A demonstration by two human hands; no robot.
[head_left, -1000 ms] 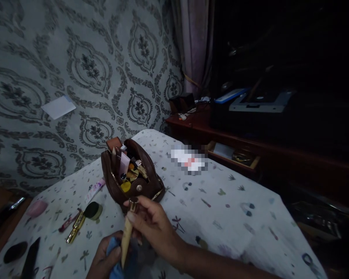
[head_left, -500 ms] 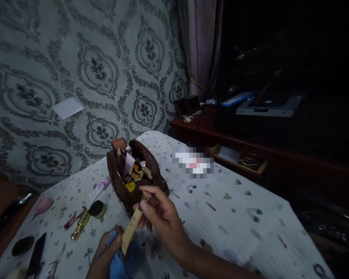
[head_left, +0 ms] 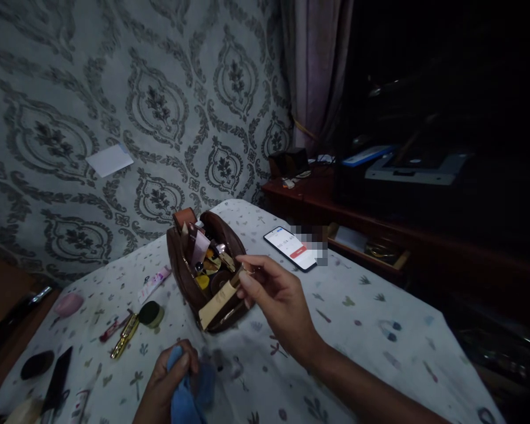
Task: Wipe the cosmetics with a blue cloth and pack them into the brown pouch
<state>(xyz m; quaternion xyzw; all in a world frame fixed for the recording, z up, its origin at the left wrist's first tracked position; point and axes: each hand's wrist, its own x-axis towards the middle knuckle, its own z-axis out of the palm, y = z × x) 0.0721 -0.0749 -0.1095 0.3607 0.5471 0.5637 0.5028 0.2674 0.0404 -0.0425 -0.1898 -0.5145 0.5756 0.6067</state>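
Observation:
Between the fingers of my right hand (head_left: 274,294) is a beige cosmetic tube (head_left: 219,304), gripped at its cap end. The tube slants down to the left, over the near rim of an open brown makeup bag (head_left: 180,274). Inside the bag several cosmetics lie mixed, among them a pink packet (head_left: 199,249) and a yellow round item (head_left: 202,282). My left hand (head_left: 170,374) is closed on a blue cloth (head_left: 186,391), below the bag and apart from it.
Left of the bag lie a pink and white tube (head_left: 154,284), a dark-lidded jar (head_left: 151,315), a gold tube (head_left: 125,335) and a pink sponge (head_left: 69,305). A phone (head_left: 290,248) rests right of the bag. An open drawer (head_left: 368,250) stands beyond the table edge.
My right hand has carried the tube up and right, from beside the cloth to over the bag's rim. The left hand with the cloth is now apart from the tube.

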